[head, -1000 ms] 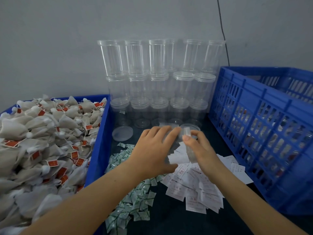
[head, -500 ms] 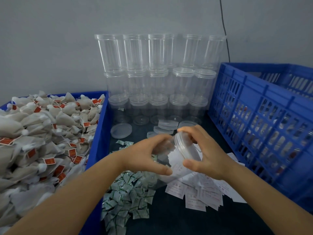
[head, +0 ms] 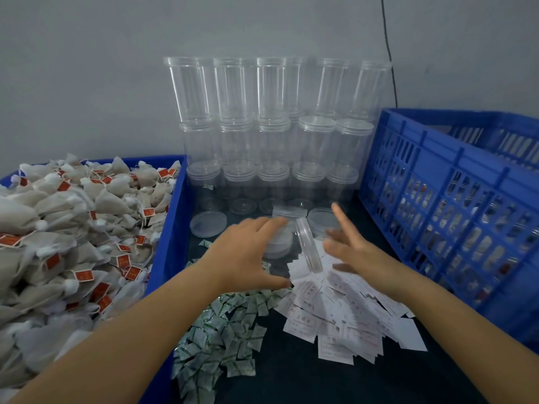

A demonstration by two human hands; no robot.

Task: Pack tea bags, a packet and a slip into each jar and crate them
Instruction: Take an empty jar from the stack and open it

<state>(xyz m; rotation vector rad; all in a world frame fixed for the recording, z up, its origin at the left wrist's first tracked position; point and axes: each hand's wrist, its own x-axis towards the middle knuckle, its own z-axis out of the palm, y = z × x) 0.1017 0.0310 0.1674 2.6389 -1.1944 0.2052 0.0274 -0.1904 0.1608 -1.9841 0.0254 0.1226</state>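
My left hand (head: 248, 252) grips a clear plastic jar (head: 307, 249) that lies tilted on its side above the table, its round rim facing right. Just right of that rim is my right hand (head: 350, 246), fingers straight and spread, blurred, holding nothing. I cannot tell whether a lid is on the jar. Tea bags (head: 73, 228) with red tags are heaped at the left. Green-and-white packets (head: 227, 330) lie below my left hand, and white slips (head: 335, 316) are spread under my right wrist.
Empty clear jars (head: 262, 126) are stacked three high against the wall. Loose lids (head: 208, 224) lie in front of them. A blue slatted crate (head: 437, 199) stands at the right. The blue bin's wall (head: 172, 228) borders the tea bags.
My right hand gripped the jar's lid end half a second ago; it has let go and now hovers with fingers spread. My left hand with the jar moved up and away from me.
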